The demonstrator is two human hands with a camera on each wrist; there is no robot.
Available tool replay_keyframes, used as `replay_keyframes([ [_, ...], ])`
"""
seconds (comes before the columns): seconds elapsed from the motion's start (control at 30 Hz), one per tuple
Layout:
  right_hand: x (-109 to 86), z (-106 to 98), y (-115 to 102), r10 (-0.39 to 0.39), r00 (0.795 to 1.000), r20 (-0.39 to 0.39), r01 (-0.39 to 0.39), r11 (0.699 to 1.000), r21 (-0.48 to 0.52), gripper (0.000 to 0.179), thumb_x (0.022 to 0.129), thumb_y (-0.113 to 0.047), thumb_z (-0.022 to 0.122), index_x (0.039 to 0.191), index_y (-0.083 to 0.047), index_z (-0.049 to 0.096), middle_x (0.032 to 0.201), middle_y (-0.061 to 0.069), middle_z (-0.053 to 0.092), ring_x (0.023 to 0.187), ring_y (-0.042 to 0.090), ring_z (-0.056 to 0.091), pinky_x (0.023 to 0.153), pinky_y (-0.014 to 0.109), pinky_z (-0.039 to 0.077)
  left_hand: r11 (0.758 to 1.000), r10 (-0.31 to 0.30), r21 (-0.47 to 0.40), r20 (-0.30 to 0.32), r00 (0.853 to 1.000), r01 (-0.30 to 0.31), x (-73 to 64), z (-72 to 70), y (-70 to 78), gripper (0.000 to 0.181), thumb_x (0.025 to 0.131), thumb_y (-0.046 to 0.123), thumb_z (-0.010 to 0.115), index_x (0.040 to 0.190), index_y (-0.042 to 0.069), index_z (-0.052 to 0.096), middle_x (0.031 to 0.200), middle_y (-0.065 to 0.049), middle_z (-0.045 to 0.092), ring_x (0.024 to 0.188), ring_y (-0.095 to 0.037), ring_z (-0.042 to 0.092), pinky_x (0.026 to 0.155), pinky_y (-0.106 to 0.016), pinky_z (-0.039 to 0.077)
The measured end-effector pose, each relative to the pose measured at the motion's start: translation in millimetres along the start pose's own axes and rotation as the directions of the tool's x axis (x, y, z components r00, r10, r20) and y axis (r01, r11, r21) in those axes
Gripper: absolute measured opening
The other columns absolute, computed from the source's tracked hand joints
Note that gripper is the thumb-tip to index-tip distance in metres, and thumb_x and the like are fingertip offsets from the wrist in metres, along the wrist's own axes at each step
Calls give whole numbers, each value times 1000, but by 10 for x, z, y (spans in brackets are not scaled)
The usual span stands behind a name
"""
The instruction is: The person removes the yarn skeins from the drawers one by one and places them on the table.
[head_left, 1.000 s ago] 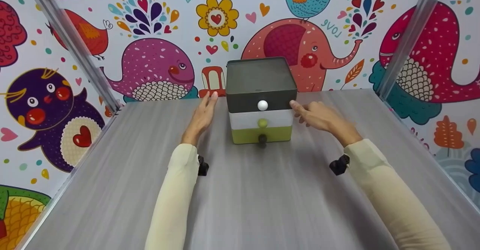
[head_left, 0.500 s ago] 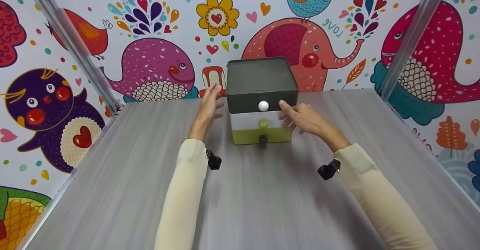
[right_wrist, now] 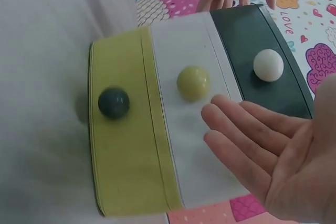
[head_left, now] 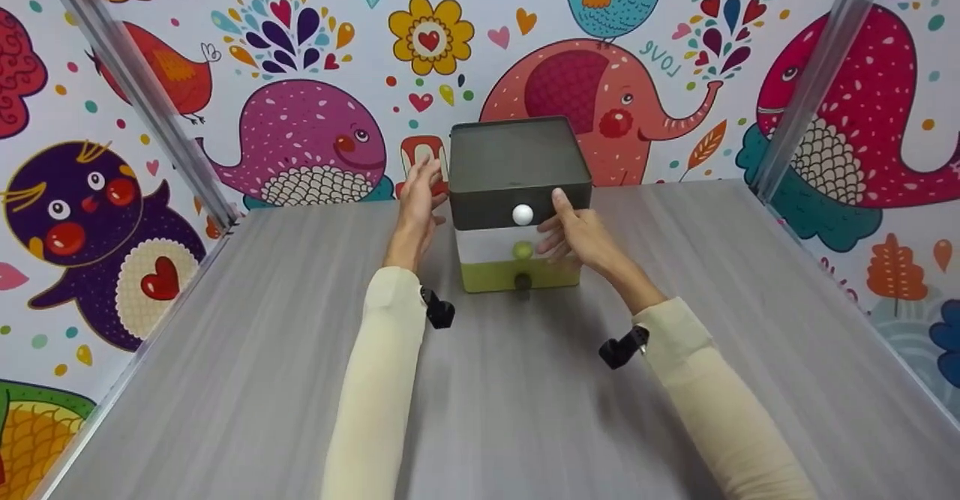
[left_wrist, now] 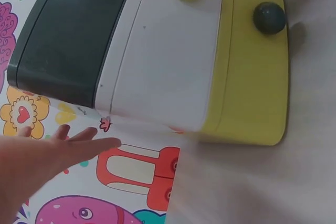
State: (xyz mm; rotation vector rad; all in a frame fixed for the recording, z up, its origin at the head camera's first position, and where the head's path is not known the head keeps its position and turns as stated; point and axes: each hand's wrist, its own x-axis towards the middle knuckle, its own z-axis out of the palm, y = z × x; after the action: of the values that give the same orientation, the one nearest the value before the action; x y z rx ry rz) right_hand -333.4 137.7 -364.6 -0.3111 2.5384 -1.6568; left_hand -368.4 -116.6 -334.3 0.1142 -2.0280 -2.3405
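Observation:
A small three-drawer box (head_left: 520, 157) stands on the table by the back wall. Its dark green top drawer bears a white knob (head_left: 523, 214), the white middle drawer a yellow-green knob (right_wrist: 193, 83), and the yellow-green bottom drawer a dark knob (right_wrist: 113, 103). All three drawers appear closed. My left hand (head_left: 418, 204) is raised beside the box's left side, fingers extended; the left wrist view shows a gap between it and the box. My right hand (head_left: 585, 236) is before the right part of the front, its fingers extended toward the middle knob and holding nothing. Whether they touch the front I cannot tell.
The grey wood-grain table (head_left: 510, 402) extends in front of the box and to both sides. Cartoon-printed panels (head_left: 315, 140) enclose the back and sides, with metal posts (head_left: 817, 80) at the back corners. Black wrist cameras (head_left: 624, 347) stick out inward from both cuffs.
My right hand has moved left from the box's right side to across its front. My left hand has risen slightly and come closer to the left side. The box stays in place.

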Motion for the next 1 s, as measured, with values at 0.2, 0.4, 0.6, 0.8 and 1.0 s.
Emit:
replay_keyframes([
  [0.2, 61, 178, 26, 27, 1000, 6, -28, 984, 174, 83, 98, -71, 30, 109, -2, 74, 92, 12, 78, 73, 20, 75, 72, 47, 61, 1000, 1, -31, -4, 1000, -1, 12, 16, -23, 61, 102, 39, 49, 158, 27, 29, 161, -10, 35, 140, -42, 42, 114, -68, 29],
  [0.4, 118, 323, 59, 60, 998, 18, -62, 956, 285, 79, 97, -71, 36, 112, -2, 73, 91, 9, 79, 72, 18, 75, 63, 36, 60, 999, -3, -44, 3, 1000, 3, 49, 78, -36, 62, 99, 35, 55, 157, 28, 33, 167, -4, 24, 141, -44, 37, 113, -67, 32],
  [0.6, 136, 390, 41, 77, 996, -52, -51, 918, 393, 69, 98, -63, 45, 112, -1, 72, 88, 6, 78, 71, 17, 74, 62, 32, 60, 994, -32, -100, 68, 997, 39, 114, 117, -47, 63, 96, 17, 56, 156, 24, 37, 167, -3, 24, 146, -39, 36, 115, -70, 26],
  [0.8, 129, 445, 37, 94, 994, -59, -53, 868, 493, 64, 99, -58, 49, 116, 0, 70, 89, 3, 78, 71, 15, 72, 65, 31, 60, 994, -4, -103, 124, 992, 17, 129, 97, -43, 67, 97, 12, 51, 158, 30, 31, 169, -3, 15, 149, -38, 32, 116, -70, 24],
  [1.0, 108, 488, 63, 135, 990, -30, -95, 819, 566, 64, 98, -58, 52, 121, 0, 66, 93, 3, 77, 71, 13, 70, 67, 28, 60, 999, 9, -33, 163, 987, -4, 137, 58, -71, 62, 99, 11, 45, 157, 31, 33, 170, -2, 12, 149, -40, 31, 115, -66, 30],
])
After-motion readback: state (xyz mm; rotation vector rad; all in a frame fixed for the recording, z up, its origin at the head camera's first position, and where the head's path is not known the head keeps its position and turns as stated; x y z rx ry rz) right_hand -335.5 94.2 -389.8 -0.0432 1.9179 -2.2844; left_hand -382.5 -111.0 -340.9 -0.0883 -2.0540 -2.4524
